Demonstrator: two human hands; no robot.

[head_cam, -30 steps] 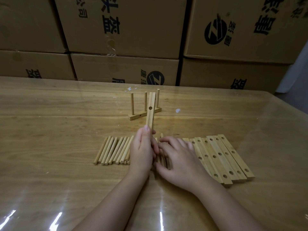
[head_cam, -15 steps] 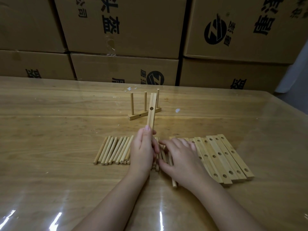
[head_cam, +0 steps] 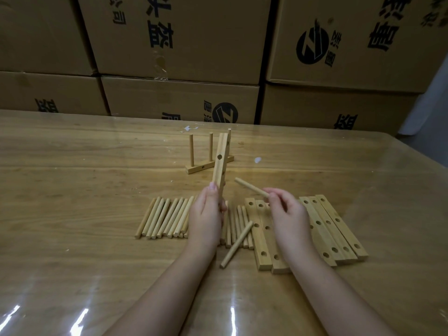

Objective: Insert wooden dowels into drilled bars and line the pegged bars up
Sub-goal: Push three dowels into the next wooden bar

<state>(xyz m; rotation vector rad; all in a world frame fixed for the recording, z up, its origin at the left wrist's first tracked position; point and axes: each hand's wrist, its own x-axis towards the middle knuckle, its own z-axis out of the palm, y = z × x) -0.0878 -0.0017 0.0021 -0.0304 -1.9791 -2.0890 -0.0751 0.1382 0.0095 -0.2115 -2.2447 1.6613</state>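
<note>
My left hand (head_cam: pixel 206 214) grips a drilled wooden bar (head_cam: pixel 221 163) by its lower end and holds it upright above the table. My right hand (head_cam: pixel 288 214) pinches one dowel (head_cam: pixel 251 187), raised and pointing up-left toward the bar. A row of loose dowels (head_cam: pixel 164 218) lies under and left of my hands. One stray dowel (head_cam: pixel 236 243) lies slanted across the row's right end. Several drilled bars (head_cam: pixel 327 229) lie side by side on the right, partly under my right hand. Farther back stands a pegged bar (head_cam: pixel 208 164) with three upright dowels.
The wooden table (head_cam: pixel 72 190) has a glossy plastic cover. Stacked cardboard boxes (head_cam: pixel 181 44) form a wall along the far edge. White scraps (head_cam: pixel 257 160) lie near the pegged bar.
My right hand has lifted off the dowel row with one dowel pinched in it. One dowel was pulled askew and lies slanted. The left hand and its bar stayed put.
</note>
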